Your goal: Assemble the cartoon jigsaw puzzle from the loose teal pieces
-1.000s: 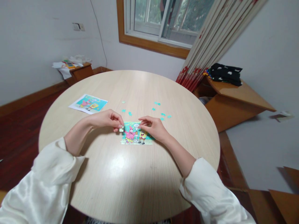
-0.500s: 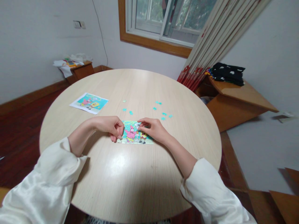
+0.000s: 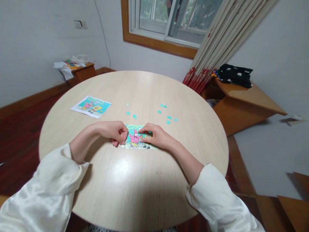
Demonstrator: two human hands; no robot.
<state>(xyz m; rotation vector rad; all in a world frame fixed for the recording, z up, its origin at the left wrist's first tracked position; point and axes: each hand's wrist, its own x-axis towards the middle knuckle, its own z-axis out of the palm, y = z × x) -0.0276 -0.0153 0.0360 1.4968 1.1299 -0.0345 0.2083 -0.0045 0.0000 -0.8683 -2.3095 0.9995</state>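
Pressing your 2 hands on the puzzle, left hand curled closed at its edge, right hand fingers flat on top, loose pieces beyond.

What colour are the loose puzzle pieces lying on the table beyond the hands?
Turquoise blue-green. The loose puzzle pieces show best in the head view, on the pale wooden table.

No text, label, brand, number or sign can be read. The puzzle and the printed sheet on the desk carry only cartoon pictures, with no legible lettering.
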